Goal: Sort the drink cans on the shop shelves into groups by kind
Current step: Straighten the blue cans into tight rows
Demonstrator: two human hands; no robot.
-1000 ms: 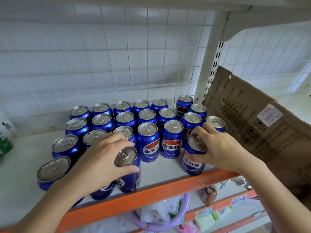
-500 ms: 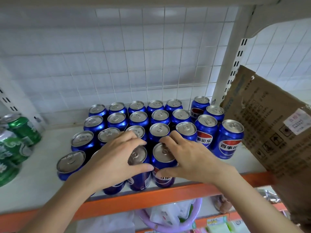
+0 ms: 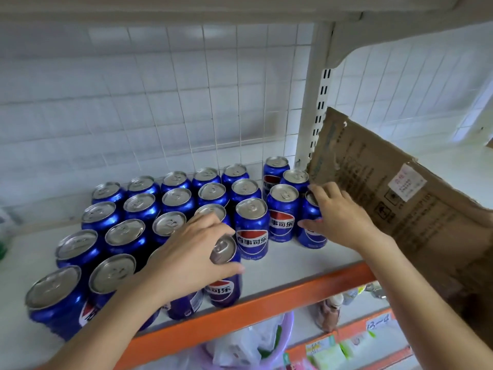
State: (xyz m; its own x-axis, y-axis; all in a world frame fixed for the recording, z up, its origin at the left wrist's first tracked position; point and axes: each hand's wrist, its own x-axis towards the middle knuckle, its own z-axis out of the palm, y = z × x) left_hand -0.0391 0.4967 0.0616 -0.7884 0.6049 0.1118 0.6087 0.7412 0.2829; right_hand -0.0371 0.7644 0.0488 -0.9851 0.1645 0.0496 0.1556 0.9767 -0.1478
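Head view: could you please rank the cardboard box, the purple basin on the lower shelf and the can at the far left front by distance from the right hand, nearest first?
1. Cardboard box: directly beside the right hand, on its right.
2. Purple basin: below the orange shelf edge, lower left of the hand.
3. Far-left front can: across the whole group, at the shelf's left front.

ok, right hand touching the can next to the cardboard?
Touching. In the head view the right hand wraps the rightmost blue can: fingers over its rim, thumb against its side.
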